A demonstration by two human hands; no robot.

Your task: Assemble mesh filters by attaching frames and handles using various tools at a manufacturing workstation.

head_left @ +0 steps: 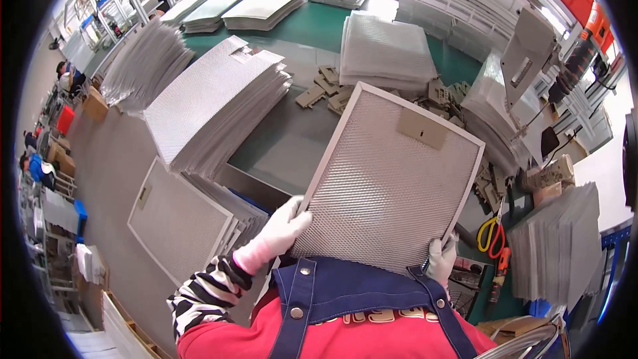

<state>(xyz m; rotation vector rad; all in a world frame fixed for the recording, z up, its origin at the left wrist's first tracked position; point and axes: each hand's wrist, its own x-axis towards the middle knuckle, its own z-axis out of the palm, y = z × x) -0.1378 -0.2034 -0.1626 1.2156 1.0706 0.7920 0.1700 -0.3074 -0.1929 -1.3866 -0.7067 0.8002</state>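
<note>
Biggest first: green-topped workbench point(312, 18), running across the upper half of the frame. On it, upper left of centre, tall stack of silver embossed mesh sheets point(212, 103), no frames seen on them. Second stack of whitish mesh sheets point(389, 46) upper centre; upright bundle of thin grey sheets point(557, 246) at right.

Held piece: flat silver mesh panel with pale metal rim point(389, 186), centre of frame, tilted, lower edge next to the navy blue apron point(372, 289); contact there can't be told. Rim visible on left, top and right sides; none made out along the bottom edge. Rectangular beige slotted plate point(428, 125) sits at its top edge.

Pile of rimmed mesh panels point(179, 216) lower left, top one also with a beige plate.

Left hand in a white glove point(287, 226) grasps the panel's left edge, fingers curled on the rim. Right hand in a white glove point(440, 259) grips the lower right corner.

Small stuff: orange-and-black power driver point(500, 272) lower right, yellow-and-red-handled scissors point(496, 222) just above it, loose beige plates point(311, 97) upper centre.

Progress, judged: held panel looks mostly assembled, bottom rim maybe open; lower-left pile looks done; unrimmed sheets and loose plates remain, so plenty left.
</note>
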